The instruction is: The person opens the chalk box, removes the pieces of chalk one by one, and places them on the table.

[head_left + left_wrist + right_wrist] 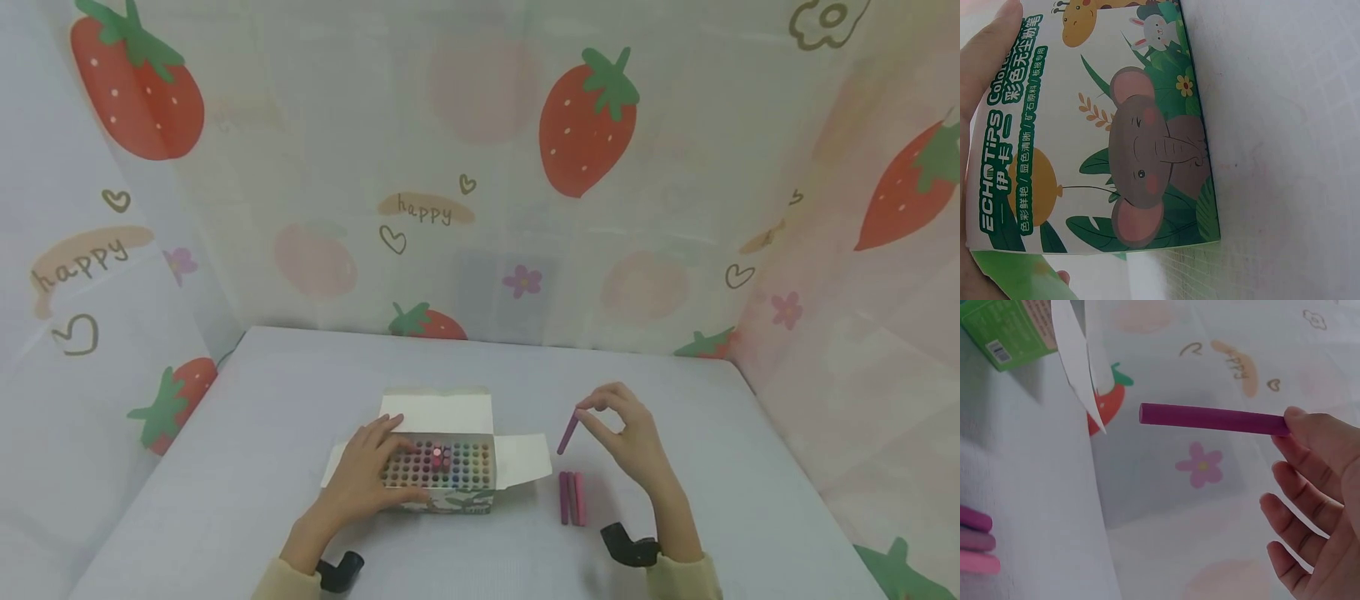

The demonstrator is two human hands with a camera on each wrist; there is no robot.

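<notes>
Between thumb and forefinger my right hand [630, 437] pinches a purple chalk stick [1210, 419] by one end. The stick hangs at a slant above the table in the head view, and the other fingers are spread apart. My left hand [367, 475] grips the left end of an open chalk box [461, 500], thumb along the front and fingers over the top. Rows of coloured chalk ends fill the box, and a pink chalk stick [437, 455] stands higher than its neighbours. An elephant picture [1141, 150] shows on the box's front in the left wrist view.
Three chalk sticks [572, 498], purple to pink, lie side by side right of the box. The box's right flap [522, 460] juts out towards them, and its lid [442, 411] is folded back. A strawberry-print curtain [480, 167] surrounds the white table [675, 400].
</notes>
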